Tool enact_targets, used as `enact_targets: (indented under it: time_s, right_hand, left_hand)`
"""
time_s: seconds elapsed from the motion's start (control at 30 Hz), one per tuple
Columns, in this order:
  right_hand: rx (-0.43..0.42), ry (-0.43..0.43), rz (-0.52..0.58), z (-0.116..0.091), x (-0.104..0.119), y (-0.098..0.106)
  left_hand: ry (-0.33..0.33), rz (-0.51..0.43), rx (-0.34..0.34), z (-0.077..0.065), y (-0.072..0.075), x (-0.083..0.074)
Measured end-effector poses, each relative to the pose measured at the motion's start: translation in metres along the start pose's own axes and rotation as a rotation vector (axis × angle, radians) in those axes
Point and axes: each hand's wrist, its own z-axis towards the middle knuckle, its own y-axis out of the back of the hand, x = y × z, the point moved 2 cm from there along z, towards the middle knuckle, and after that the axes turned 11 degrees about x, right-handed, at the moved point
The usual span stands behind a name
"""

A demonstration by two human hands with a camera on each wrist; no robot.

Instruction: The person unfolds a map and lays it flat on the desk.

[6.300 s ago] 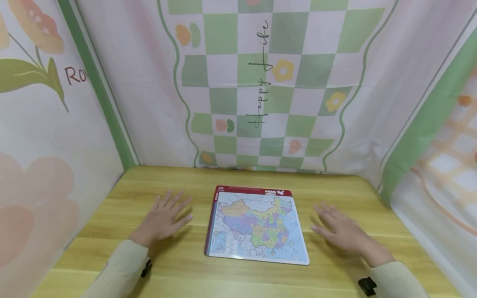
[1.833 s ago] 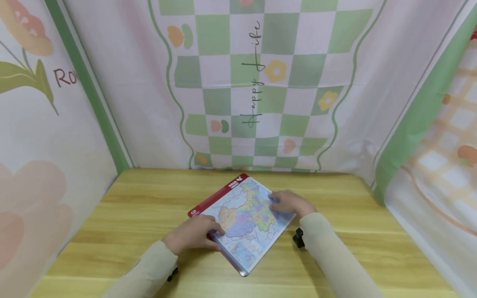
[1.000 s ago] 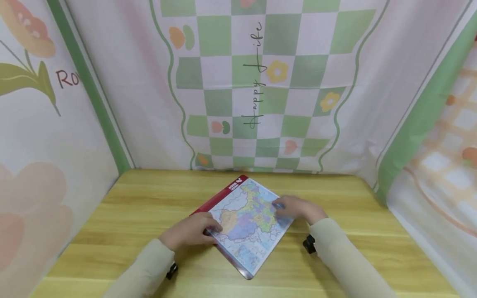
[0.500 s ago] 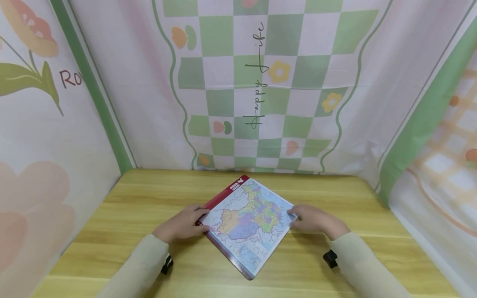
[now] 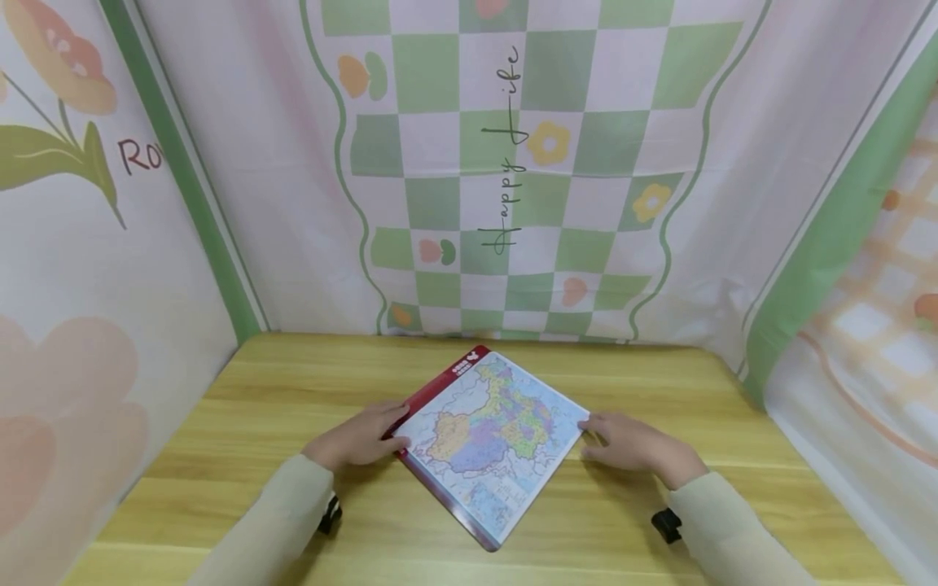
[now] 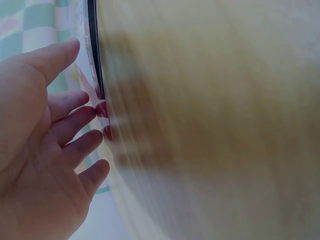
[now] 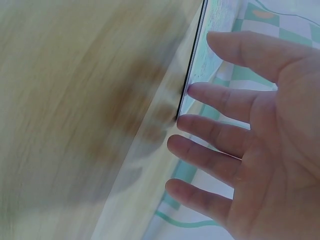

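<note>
A flat map board [image 5: 484, 439] with a red title strip lies turned cornerwise on the wooden table, its strip along the upper left edge. My left hand [image 5: 359, 439] is at the board's left corner, thumb and fingertips right at the edge. In the left wrist view its fingers [image 6: 75, 125] are spread and relaxed, palm facing the board. My right hand [image 5: 633, 446] is at the right corner, index fingertip right at the edge. The right wrist view shows the fingers [image 7: 215, 132] extended and apart, with the board's thin dark edge beside their tips.
The wooden table [image 5: 293, 370] extends around the board on all sides. A checkered green-and-white cloth [image 5: 506, 203] hangs behind it. Printed curtains, left [image 5: 110, 350] and right [image 5: 843, 325], close off the sides.
The map board has turned counterclockwise from its earlier straight placement. Over the last second, my right hand has drawn back rightward off its surface, and my left hand has eased slightly leftward.
</note>
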Motion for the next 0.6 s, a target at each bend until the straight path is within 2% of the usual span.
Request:
enact_targets:
  time_s: [0.33,0.6]
  right_hand:
    - [-0.001,-0.010,0.029,0.0020,0.0022,0.0002]
    - [0.013,-0.030,0.055,0.0079,-0.0002,0.0025]
  left_hand:
    - [0.032,-0.001,0.007,-0.0018,-0.0054,0.0007]
    - [0.024,0.003,-0.001,-0.0097,-0.0078,-0.0049]
